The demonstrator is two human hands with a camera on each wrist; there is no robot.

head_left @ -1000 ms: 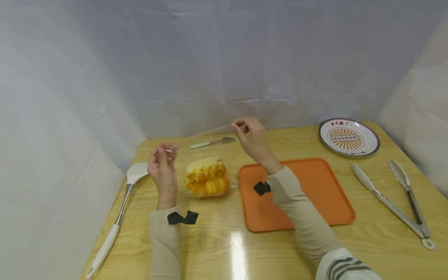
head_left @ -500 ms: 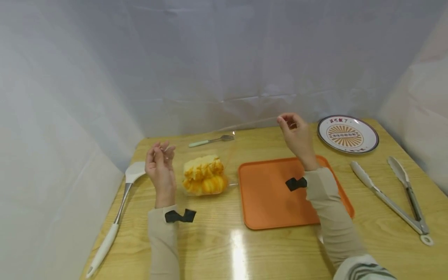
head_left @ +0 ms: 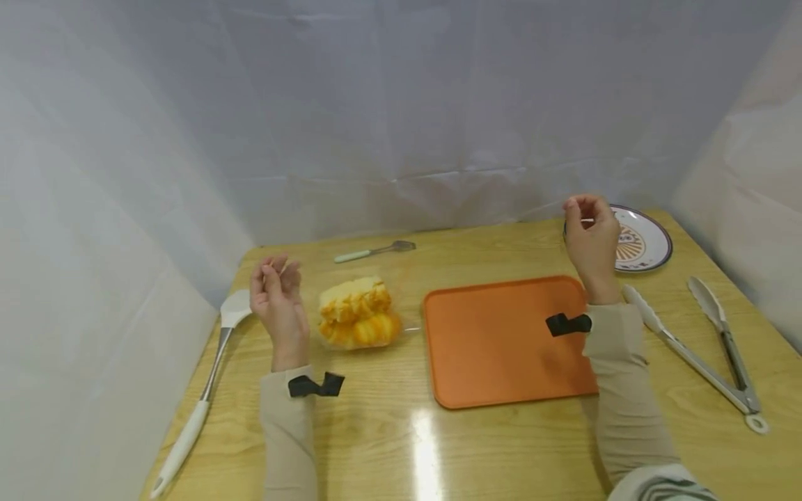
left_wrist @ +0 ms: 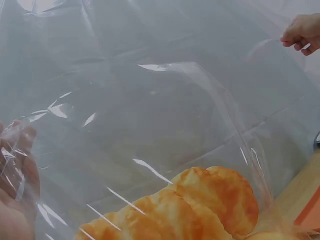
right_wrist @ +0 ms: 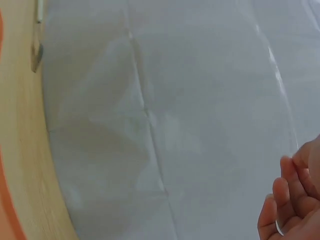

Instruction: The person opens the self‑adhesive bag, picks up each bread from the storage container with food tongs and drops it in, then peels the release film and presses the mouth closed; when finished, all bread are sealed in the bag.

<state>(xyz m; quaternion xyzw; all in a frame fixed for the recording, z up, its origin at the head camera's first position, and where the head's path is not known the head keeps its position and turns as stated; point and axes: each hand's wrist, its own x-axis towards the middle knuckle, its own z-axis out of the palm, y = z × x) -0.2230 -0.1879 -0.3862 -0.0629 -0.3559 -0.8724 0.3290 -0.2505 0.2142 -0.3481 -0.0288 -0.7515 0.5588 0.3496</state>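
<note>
Golden bread loaves (head_left: 358, 313) lie inside a clear plastic bag (left_wrist: 200, 75) on the wooden table. My left hand (head_left: 278, 306), raised left of the bread, pinches the bag's clear film; in the left wrist view the crinkled film covers its fingers (left_wrist: 15, 160). Up over the plate's left side, my right hand (head_left: 592, 240) has thumb and forefinger pressed together on a thin clear plastic strip (right_wrist: 276, 70). That strip shows as a shiny line in the right wrist view and stretches away from the fingertips. In the head view it is too faint to follow.
An orange tray (head_left: 507, 348) lies right of the bread. A small fork (head_left: 376, 251) with a pale handle is behind it. A white-headed spatula (head_left: 213, 369) lies at the left, a patterned plate (head_left: 651, 243) at back right, and tongs (head_left: 702, 362) at the right.
My right hand has moved far to the right, from above the tray's left side to over the plate, drawing the clear strip with it. The left hand has barely moved.
</note>
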